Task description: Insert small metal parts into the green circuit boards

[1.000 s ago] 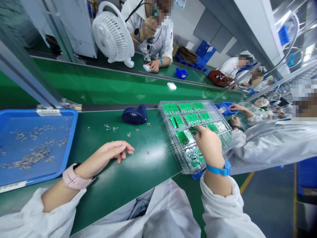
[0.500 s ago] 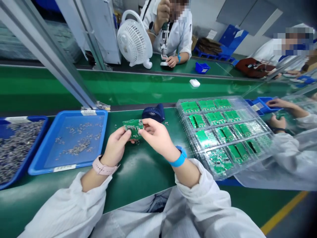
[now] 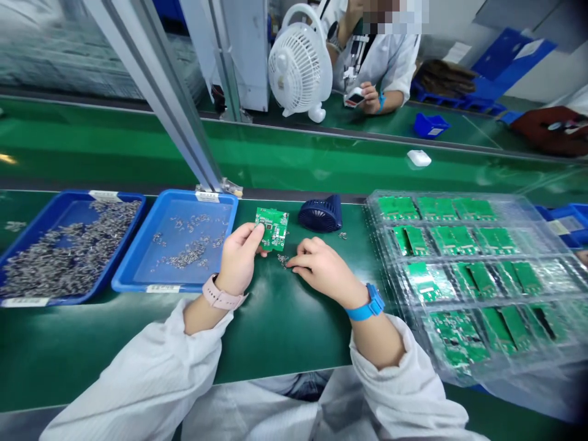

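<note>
My left hand (image 3: 239, 257) grips a small green circuit board (image 3: 272, 228) by its lower left edge and holds it tilted above the green bench mat (image 3: 275, 324). My right hand (image 3: 321, 269) rests on the mat just right of it, fingers curled and pinched at a little heap of small metal parts (image 3: 282, 260); whether it holds one I cannot make out. A stack of clear trays (image 3: 463, 269) filled with green boards lies to the right of my right hand.
Two blue trays of small metal parts, one sparse (image 3: 177, 245) and one heaped (image 3: 64, 242), sit at the left. A dark blue fan housing (image 3: 321, 214) lies behind my hands. Beyond the conveyor belt (image 3: 298, 162) a person works beside a white fan (image 3: 301, 61).
My right hand has let go of the circuit board and dropped to the metal parts on the mat. My left hand now holds the board alone, turned more upright. The view shifted left.
</note>
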{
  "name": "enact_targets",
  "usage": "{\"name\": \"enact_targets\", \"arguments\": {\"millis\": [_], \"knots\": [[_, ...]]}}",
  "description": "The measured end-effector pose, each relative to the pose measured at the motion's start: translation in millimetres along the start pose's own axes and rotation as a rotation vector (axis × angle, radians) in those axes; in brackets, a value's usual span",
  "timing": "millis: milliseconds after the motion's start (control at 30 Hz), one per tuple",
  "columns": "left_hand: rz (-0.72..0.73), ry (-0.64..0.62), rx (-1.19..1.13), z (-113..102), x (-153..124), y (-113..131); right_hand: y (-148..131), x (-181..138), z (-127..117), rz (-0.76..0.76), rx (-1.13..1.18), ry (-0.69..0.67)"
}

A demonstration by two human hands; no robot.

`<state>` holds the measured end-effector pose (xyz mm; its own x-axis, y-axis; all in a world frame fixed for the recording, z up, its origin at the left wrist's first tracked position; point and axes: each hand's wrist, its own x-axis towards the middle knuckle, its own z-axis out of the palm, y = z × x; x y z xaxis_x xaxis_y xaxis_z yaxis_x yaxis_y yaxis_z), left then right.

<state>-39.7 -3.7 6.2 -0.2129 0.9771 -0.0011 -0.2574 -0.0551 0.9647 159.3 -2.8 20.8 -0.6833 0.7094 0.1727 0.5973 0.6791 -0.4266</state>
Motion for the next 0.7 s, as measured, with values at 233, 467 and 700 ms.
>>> {"name": "enact_targets", "arguments": {"millis": [233,467,700], "knots": [[-0.003,-0.004,-0.016,1.7,-0.7,1.9,-2.8,-0.9,-1.9,0.021,-0.015,-0.075],[-0.036,0.024,-0.049,3.9,-0.4,4.0,-3.9,-2.0,-3.6,0.017,0.013,-0.135],[-0.058,0.043,-0.057,3.1,0.8,3.9,2.8,-3.6,-9.8,0.209,-0.128,-0.105]]}}
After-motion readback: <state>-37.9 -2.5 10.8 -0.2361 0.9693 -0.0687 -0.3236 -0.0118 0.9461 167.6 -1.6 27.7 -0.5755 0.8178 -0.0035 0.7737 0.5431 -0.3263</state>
